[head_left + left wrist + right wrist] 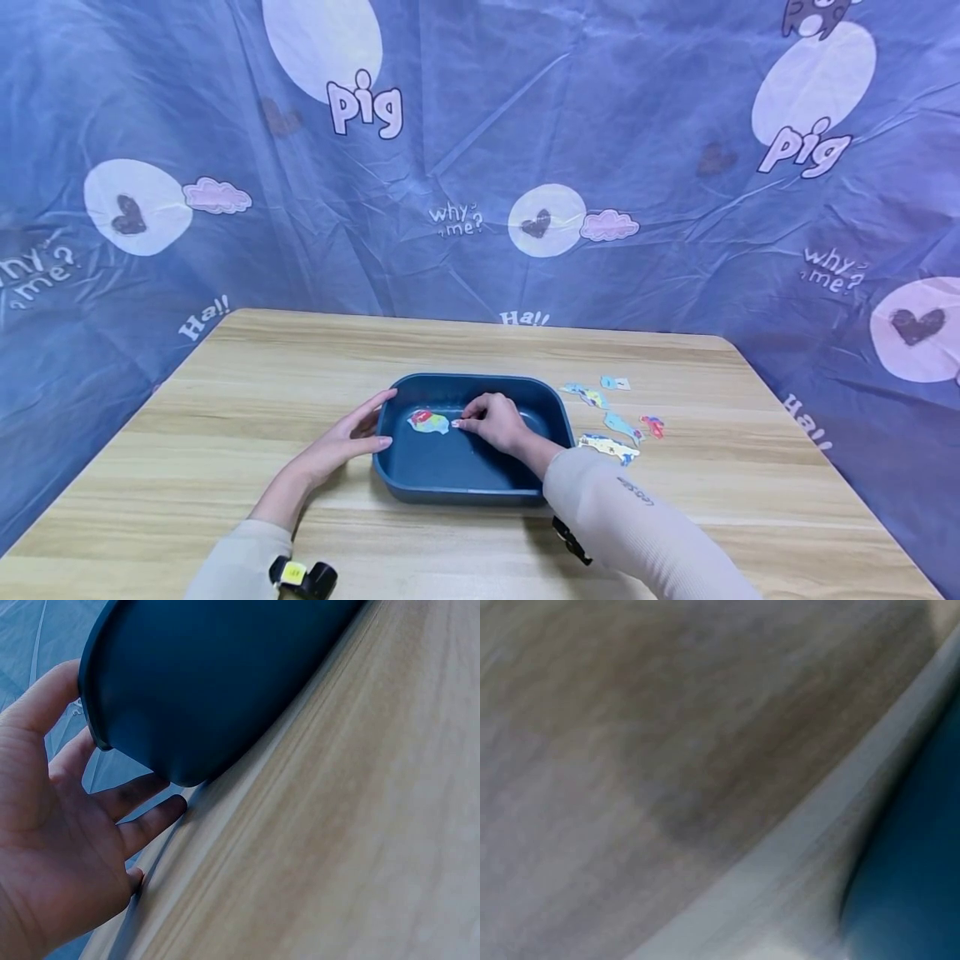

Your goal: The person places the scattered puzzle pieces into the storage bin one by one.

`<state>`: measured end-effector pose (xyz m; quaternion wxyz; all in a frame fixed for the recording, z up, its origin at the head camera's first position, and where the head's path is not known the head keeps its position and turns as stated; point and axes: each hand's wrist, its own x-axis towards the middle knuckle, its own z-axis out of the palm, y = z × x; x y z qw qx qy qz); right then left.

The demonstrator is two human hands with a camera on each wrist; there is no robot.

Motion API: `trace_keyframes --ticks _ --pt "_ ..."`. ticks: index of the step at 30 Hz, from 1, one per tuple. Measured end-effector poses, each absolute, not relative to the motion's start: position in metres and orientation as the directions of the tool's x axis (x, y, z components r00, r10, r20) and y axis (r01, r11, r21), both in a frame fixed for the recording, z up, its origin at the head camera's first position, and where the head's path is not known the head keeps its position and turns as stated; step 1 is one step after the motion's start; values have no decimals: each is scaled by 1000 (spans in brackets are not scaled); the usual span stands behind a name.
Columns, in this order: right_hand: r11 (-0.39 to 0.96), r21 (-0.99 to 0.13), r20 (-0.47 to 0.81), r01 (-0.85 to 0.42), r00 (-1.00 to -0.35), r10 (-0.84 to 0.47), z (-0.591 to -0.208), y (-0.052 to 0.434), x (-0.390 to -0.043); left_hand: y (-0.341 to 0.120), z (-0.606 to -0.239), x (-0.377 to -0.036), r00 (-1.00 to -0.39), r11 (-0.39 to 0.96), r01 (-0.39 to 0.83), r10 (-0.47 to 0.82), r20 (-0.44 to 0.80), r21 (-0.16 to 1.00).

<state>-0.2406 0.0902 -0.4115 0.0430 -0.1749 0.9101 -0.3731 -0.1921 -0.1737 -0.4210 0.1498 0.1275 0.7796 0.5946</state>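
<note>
A colourful puzzle piece is pinched at its edge by the right hand inside the dark blue tray (mid-worktop). The tray's left wall is touched by the left hand, fingers spread. More pieces lie just beside the tray's right.

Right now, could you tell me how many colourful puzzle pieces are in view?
6: one piece in tray beside the right hand; five on the table right of the tray. The hand may hide more.
</note>
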Motion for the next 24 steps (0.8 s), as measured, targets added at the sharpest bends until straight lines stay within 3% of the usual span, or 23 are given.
trace_keyframes --ticks 17,24 --pt "557 -798 60 -229 -951 -303 -403 95 -246 -174 -422 -192 -925 269 15 370 -89 963" --pt "476 -847 71 -237 -938 -341 -390 106 -248 -174 -423 -192 -925 266 26 372 -78 964"
